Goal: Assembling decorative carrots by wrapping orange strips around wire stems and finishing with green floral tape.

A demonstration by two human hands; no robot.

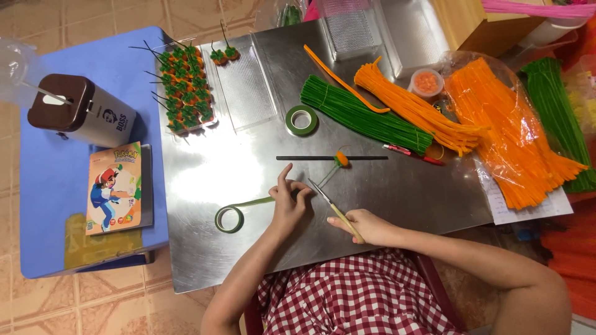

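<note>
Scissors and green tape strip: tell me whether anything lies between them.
Nothing visible does. The scissors in the right hand point at the green tape strip pinched by the left hand; only bare metal table shows there.

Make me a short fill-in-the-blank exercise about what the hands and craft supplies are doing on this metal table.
1. The right hand holds a pair of ____.
2. The left hand holds a strip of floral tape whose colour is ____.
3. The loose bundles of pipe cleaners on the metal table are green and ____.
4. The illustrated booklet lies on a small table coloured ____.

Missing words: scissors; green; orange; blue
</note>
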